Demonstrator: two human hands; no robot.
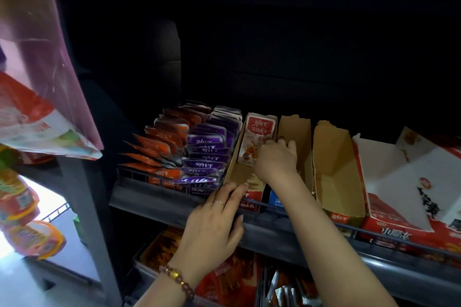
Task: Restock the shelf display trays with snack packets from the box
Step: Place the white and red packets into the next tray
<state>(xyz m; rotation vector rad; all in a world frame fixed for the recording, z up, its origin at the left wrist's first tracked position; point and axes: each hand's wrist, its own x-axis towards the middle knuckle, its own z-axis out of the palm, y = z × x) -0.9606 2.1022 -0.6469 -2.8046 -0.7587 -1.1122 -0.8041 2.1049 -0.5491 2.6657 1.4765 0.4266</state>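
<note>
A narrow cardboard display tray (235,172) stands on the shelf, with red-and-white snack packets (257,132) upright at its back. My right hand (277,157) reaches into this tray and grips the packets from the right side. My left hand (219,222) rests with straight fingers on the tray's front rim and the shelf rail. To the left, rows of orange packets (162,142) and purple packets (212,149) fill their trays. Two more cardboard trays, one (296,132) beside my right hand and one (334,162) further right, hold no packets that I can see.
A red-and-white opened box (404,187) sits at the right of the shelf. The shelf's front rail (287,234) runs below the trays. A lower shelf holds red packets (224,281). Hanging snack bags (32,112) crowd the left edge. The shelf back is dark.
</note>
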